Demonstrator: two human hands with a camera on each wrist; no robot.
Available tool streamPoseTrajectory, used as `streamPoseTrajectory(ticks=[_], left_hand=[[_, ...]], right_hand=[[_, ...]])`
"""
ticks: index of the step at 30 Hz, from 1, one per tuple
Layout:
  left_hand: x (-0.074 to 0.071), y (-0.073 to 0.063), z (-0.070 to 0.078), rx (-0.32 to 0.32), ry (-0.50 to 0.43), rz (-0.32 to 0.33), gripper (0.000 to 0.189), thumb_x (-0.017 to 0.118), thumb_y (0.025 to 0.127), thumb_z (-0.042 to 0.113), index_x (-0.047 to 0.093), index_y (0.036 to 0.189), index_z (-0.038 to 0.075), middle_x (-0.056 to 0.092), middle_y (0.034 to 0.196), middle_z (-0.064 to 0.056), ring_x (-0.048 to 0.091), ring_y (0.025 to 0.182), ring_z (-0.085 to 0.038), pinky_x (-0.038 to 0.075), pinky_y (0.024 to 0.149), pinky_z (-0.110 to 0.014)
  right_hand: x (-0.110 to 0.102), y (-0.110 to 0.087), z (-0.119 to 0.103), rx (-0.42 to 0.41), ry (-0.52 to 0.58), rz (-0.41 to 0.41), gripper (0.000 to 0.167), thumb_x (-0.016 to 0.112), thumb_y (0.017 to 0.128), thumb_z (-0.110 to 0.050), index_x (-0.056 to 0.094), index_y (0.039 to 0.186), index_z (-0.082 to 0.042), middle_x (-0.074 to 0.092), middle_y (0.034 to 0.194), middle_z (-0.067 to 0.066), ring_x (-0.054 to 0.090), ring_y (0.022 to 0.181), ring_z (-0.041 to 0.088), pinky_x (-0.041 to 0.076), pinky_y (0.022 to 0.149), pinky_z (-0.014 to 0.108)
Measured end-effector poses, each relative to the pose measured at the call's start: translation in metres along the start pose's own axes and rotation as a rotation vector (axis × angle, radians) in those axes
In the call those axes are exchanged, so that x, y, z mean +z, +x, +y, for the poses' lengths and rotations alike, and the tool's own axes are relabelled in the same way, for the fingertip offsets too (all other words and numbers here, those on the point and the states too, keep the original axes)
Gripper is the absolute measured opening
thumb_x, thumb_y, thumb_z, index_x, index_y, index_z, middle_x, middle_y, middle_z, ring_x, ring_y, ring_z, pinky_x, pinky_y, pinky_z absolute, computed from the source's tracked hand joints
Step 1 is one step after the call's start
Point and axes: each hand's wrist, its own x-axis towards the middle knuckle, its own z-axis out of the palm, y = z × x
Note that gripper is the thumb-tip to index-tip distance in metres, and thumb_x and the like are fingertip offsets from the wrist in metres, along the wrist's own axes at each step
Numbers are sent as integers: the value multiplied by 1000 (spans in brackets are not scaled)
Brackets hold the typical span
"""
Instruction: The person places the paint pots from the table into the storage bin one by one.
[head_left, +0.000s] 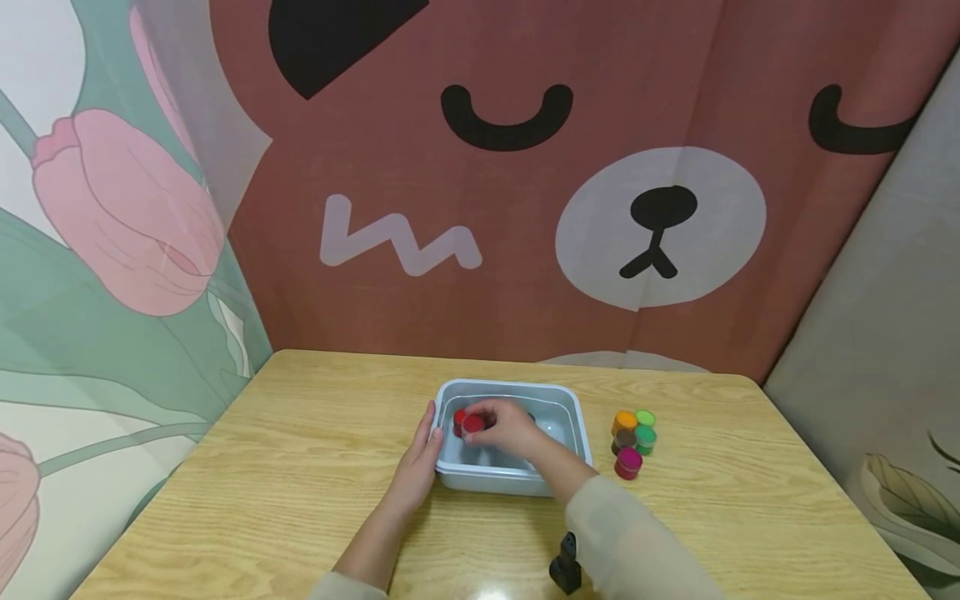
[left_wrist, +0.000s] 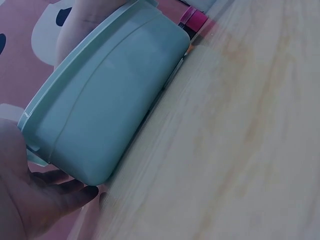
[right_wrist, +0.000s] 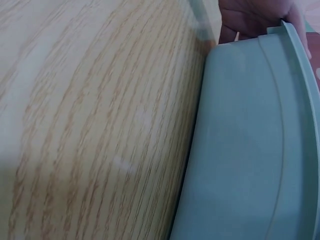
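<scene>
A pale blue-grey plastic basin [head_left: 489, 481] stands on the wooden table. On its left side my left hand [head_left: 416, 467] holds the wall, thumb by the rim and fingers along the outside; the left wrist view shows those fingers [left_wrist: 75, 192] against the basin's corner. My right hand [head_left: 506, 427] reaches inside the basin and pinches a small round red jar [head_left: 473, 425] between thumb and fingers. A second red jar [head_left: 459, 418] sits just behind it at the basin's left. Part of a dark item [head_left: 532, 417] shows behind the right hand.
Right of the basin stands a cluster of small jars: orange [head_left: 624, 422], light green [head_left: 646, 417], green [head_left: 645, 439], brown [head_left: 623, 442] and magenta [head_left: 628, 463]. A black device [head_left: 566, 567] is beside the right sleeve. A printed curtain [head_left: 510, 317] hangs behind the table.
</scene>
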Motion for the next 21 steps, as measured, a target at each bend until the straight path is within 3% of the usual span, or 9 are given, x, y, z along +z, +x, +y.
streamPoseTrajectory(ticks=[13, 21], left_hand=[[0, -2, 1, 3, -6, -3, 53, 34, 108, 32, 23, 157, 17, 24, 162, -15, 21, 149, -40, 17, 119, -63], [0, -2, -1, 9, -6, -2, 54, 33, 108, 34, 23, 157, 16, 24, 162, -15, 21, 149, -40, 18, 119, -63]], right_hand=[[10, 4, -6, -15, -141, -62, 40, 84, 76, -14, 71, 113, -5, 72, 105, 8, 64, 93, 16, 55, 83, 30], [11, 3, -10, -1, -190, -100, 42, 82, 79, -16, 70, 118, -8, 71, 112, 7, 62, 100, 18, 53, 92, 38]])
